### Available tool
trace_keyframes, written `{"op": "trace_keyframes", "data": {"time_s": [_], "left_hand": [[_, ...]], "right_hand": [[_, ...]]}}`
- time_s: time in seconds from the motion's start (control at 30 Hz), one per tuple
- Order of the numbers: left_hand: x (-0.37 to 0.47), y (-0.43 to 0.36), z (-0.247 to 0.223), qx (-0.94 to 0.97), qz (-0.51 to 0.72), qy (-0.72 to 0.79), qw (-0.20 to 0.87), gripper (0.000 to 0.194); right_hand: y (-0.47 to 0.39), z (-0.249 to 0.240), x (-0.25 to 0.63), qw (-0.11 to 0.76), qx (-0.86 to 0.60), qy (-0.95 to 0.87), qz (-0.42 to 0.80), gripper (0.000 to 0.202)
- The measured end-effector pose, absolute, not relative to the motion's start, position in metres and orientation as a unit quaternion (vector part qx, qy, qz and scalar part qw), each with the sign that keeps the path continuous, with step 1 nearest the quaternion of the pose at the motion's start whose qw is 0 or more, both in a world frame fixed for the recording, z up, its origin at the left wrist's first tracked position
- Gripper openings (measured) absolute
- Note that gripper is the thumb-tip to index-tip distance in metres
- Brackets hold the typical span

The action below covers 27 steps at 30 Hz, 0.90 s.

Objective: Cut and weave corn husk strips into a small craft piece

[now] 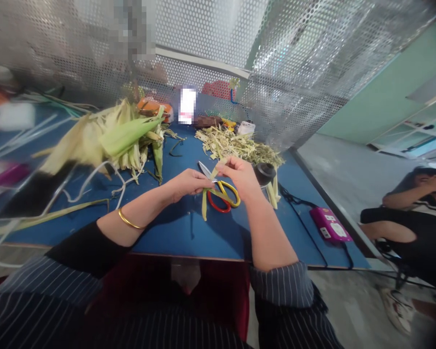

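Near the middle of the blue table (174, 228), my left hand (191, 184) pinches a narrow pale-green strip of corn husk (204, 208). One end of the strip hangs down below the fingers. Close by on the right, my right hand (238, 174) also has its thumb and fingers closed on husk, with a short piece standing up between the two hands. Under and just behind my hands lie scissors (220, 209) with one red and one yellow handle loop, partly covered by the husk. Whether both hands hold one strip or two, I cannot tell.
A heap of corn husks (127, 135) lies at the left, shredded husk scraps (236, 145) at the back. A black round object (264, 173) and a purple power strip (330, 225) with cords stand right. Behind is a perforated metal screen (210, 29). A person (414, 218) sits far right.
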<state>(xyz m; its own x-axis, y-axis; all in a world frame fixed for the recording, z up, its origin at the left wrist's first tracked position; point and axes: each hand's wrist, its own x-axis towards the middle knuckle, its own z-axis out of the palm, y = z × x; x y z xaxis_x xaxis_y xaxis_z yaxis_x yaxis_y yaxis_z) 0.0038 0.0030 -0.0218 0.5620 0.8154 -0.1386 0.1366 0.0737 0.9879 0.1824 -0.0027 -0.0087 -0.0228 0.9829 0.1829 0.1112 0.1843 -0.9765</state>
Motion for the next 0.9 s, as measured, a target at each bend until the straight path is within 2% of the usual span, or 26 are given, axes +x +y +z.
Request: {"op": "trace_keyframes", "data": {"time_s": [0.13, 0.3, 0.47, 0.73, 0.9], "left_hand": [[0.007, 0.001, -0.025, 0.639, 0.266, 0.371, 0.619, 0.026], [0.008, 0.0, -0.023, 0.63, 0.283, 0.379, 0.616, 0.028], [0.009, 0.0, -0.022, 0.617, 0.265, 0.401, 0.623, 0.026], [0.014, 0.001, -0.031, 0.659, 0.257, 0.472, 0.527, 0.036], [0.013, 0.003, -0.026, 0.579, 0.318, 0.504, 0.556, 0.039]], "right_hand": [[-0.001, -0.012, 0.179, 0.493, -0.491, -0.594, 0.403, 0.013], [0.001, -0.021, 0.173, 0.527, -0.519, -0.601, 0.302, 0.009], [0.001, -0.02, 0.174, 0.515, -0.505, -0.643, 0.257, 0.017], [-0.007, -0.016, 0.171, 0.486, -0.488, -0.717, 0.108, 0.009], [-0.018, -0.013, 0.164, 0.446, -0.469, -0.762, -0.018, 0.011]]}}
